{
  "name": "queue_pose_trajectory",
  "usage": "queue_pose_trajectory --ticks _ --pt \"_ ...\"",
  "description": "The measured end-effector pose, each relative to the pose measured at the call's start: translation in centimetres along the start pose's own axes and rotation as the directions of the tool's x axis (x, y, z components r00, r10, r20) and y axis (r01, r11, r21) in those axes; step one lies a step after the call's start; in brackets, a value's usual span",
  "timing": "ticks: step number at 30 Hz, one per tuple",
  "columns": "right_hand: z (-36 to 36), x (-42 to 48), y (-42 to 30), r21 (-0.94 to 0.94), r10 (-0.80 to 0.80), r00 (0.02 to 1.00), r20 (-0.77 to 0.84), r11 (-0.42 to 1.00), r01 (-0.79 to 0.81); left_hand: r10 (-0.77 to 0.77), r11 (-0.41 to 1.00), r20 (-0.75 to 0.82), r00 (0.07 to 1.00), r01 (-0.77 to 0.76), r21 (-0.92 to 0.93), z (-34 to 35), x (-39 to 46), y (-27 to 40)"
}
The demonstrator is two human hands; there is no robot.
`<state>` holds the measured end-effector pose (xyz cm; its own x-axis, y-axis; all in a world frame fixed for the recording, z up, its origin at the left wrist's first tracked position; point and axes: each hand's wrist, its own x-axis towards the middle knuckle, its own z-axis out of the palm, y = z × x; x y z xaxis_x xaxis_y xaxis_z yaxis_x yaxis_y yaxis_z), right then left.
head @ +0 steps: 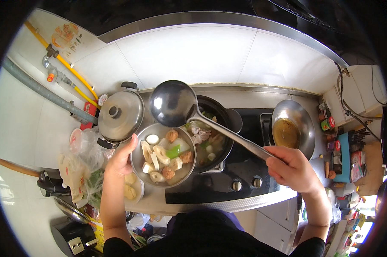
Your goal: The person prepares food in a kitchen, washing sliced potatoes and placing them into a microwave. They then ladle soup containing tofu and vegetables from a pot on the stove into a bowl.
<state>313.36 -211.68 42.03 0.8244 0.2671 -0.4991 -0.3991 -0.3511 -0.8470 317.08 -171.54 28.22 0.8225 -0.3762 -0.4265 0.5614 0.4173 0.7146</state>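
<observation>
My left hand (pixel 121 158) grips the left rim of a round metal bowl (pixel 163 153). In the bowl lie lotus root slices, brown meatballs, a white egg-like ball, pale chunks and a green pepper piece. My right hand (pixel 288 165) is closed on the handle of a large metal ladle (pixel 173 103), whose head is above the bowl's upper edge. Behind both, a dark pot (pixel 219 158) stands on the gas stove (pixel 209 190), with meat and vegetables in broth. The ladle hides part of the pot.
A lidded steel pot (pixel 121 112) stands at the left, above plastic bags and a bowl (pixel 137 192) of pale yellow pieces. A wok (pixel 304 128) with brownish oil sits on the stove's right side. Spice jars (pixel 327 123) stand farther right. A range hood (pixel 212 17) hangs overhead.
</observation>
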Motion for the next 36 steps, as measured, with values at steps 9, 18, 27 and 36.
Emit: queue_pose_trajectory --ticks 9,18,27,36 --pt "1.5 -1.3 -0.6 -0.295 -0.278 0.937 -0.213 0.932 0.209 0.228 0.969 -0.048 0.973 -0.231 -0.092 -0.7 -0.2 -0.7" --pt "1.8 3.4 3.1 -0.053 0.085 0.992 0.094 0.995 -0.081 0.133 0.991 -0.028 0.991 -0.132 0.034 -2.9 -2.6 2.2" --pt "0.7 -0.3 -1.6 -0.081 0.048 0.997 0.056 0.996 -0.044 0.092 0.995 -0.017 0.996 -0.092 0.024 -3.2 -3.4 2.4" --pt "2.0 -4.6 -4.5 -0.21 -0.203 0.97 -0.135 0.962 0.173 0.188 0.982 0.006 0.982 -0.188 -0.003 -2.3 -2.2 1.6"
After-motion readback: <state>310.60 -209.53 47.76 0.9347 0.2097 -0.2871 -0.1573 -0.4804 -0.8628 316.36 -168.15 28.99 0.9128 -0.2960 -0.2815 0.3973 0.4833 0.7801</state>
